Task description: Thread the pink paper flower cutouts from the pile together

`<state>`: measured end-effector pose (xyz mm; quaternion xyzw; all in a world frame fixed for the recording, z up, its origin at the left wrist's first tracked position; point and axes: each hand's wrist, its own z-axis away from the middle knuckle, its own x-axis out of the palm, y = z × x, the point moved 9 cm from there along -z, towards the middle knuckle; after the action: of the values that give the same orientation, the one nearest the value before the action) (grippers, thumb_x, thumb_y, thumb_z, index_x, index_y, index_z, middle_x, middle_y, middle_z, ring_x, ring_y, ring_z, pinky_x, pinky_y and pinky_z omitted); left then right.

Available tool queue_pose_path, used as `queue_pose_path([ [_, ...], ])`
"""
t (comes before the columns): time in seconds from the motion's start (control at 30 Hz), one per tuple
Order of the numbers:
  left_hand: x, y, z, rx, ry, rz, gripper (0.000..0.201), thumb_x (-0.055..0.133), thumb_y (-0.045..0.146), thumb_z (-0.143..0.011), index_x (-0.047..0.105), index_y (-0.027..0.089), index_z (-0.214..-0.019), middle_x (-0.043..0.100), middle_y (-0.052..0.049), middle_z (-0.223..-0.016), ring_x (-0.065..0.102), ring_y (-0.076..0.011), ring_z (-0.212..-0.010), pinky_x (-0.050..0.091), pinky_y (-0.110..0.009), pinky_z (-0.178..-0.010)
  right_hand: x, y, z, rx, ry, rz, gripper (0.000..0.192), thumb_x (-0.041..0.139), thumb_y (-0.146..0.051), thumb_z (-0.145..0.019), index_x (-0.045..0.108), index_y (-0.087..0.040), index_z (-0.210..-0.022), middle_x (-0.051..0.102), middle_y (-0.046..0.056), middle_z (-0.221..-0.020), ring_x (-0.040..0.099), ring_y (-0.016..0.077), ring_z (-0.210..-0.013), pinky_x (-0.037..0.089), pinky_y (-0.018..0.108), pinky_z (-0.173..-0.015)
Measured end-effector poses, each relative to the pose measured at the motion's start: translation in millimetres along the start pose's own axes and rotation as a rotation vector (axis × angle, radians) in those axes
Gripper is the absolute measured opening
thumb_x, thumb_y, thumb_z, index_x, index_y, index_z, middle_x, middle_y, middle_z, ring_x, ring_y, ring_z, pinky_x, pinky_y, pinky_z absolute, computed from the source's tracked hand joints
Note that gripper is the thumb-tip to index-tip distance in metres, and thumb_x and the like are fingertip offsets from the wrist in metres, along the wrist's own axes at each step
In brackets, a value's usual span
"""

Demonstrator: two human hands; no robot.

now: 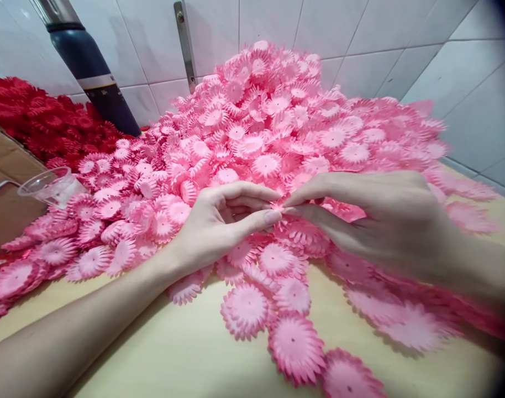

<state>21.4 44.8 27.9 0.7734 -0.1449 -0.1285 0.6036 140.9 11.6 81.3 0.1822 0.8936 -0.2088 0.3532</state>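
Note:
My left hand (231, 213) and my right hand (360, 213) meet fingertip to fingertip over the middle of the table, thumbs and forefingers pinched. Between the tips a bit of a small pink flower piece (279, 207) shows; most of it is covered by my fingers. Behind and below my hands spreads a large pile of pink scalloped flower pieces (267, 165), pale in the centre with a tiny dark hole. Several loose ones lie nearer to me, among them a darker-edged pink flower piece (296, 347).
A heap of red flower pieces (41, 119) lies at the far left. A dark blue bottle (84, 61) leans in view there. Below stand a clear plastic cup (56, 188), tilted, and a cardboard box (8, 182). White tiled wall (269, 25) closes the back of the yellowish table (161, 348).

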Motion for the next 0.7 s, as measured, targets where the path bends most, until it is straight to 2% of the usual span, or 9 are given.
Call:
queue_pose_path([
  [0.13,0.3,1.1,0.3,0.007,-0.001,0.015,0.022,0.079,0.019,-0.073,0.074,0.015,-0.094,0.075,-0.005,-0.092,0.072,-0.0166,-0.084,0.061,-0.026,-0.079,-0.3,-2.7,0.3,-0.019,0.046,0.021,0.011,0.059,-0.018,-0.088,0.065,-0.028,-0.088,0.073,0.002,-0.086,0.068,0.0233,-0.081,0.053,0.036,-0.066],
  [0.27,0.3,3.2,1.3,0.007,0.012,0.032,0.021,0.079,0.016,-0.072,0.074,0.015,-0.092,0.075,-0.004,-0.087,0.073,-0.0154,-0.08,0.062,-0.024,-0.074,-6.3,-3.0,-0.9,-0.007,0.104,0.072,0.01,0.058,-0.018,-0.089,0.062,-0.027,-0.086,0.071,0.005,-0.09,0.065,0.0261,-0.091,0.052,0.041,-0.074],
  [0.43,-0.1,6.4,0.3,0.006,0.047,0.052,0.022,0.082,0.016,-0.069,0.073,0.015,-0.089,0.075,-0.001,-0.083,0.072,-0.0129,-0.074,0.062,-0.021,-0.07,-17.3,5.2,-1.1,0.155,0.194,0.093,0.009,0.055,-0.015,-0.09,0.058,-0.021,-0.085,0.067,0.011,-0.1,0.062,0.0234,-0.097,0.049,0.039,-0.083],
  [0.5,-1.8,8.4,-0.5,0.006,0.076,0.052,0.021,0.082,0.018,-0.069,0.073,0.015,-0.087,0.075,-0.001,-0.081,0.071,-0.0133,-0.072,0.062,-0.022,-0.068,-18.5,8.6,0.0,0.239,0.232,0.022,0.008,0.056,-0.015,-0.091,0.058,-0.02,-0.085,0.066,0.01,-0.099,0.062,0.0207,-0.096,0.049,0.036,-0.082],
  [0.6,-4.0,11.5,-0.3,0.021,0.103,0.03,0.021,0.082,0.021,-0.069,0.072,0.015,-0.086,0.075,-0.002,-0.08,0.072,-0.0143,-0.072,0.062,-0.023,-0.068,-20.9,20.3,3.1,0.369,0.286,-0.081,0.008,0.058,-0.018,-0.09,0.061,-0.019,-0.083,0.066,0.006,-0.09,0.062,0.017,-0.086,0.051,0.03,-0.07],
  [0.7,-4.8,10.6,1.5,0.031,0.101,-0.009,0.02,0.083,0.019,-0.067,0.072,0.014,-0.084,0.075,-0.002,-0.081,0.072,-0.0148,-0.076,0.061,-0.022,-0.071,-31.5,56.6,14.4,0.578,0.366,-0.187,0.017,0.058,-0.028,-0.092,0.065,-0.018,-0.079,0.062,0.002,-0.074,0.06,0.0119,-0.067,0.048,0.025,-0.056],
])
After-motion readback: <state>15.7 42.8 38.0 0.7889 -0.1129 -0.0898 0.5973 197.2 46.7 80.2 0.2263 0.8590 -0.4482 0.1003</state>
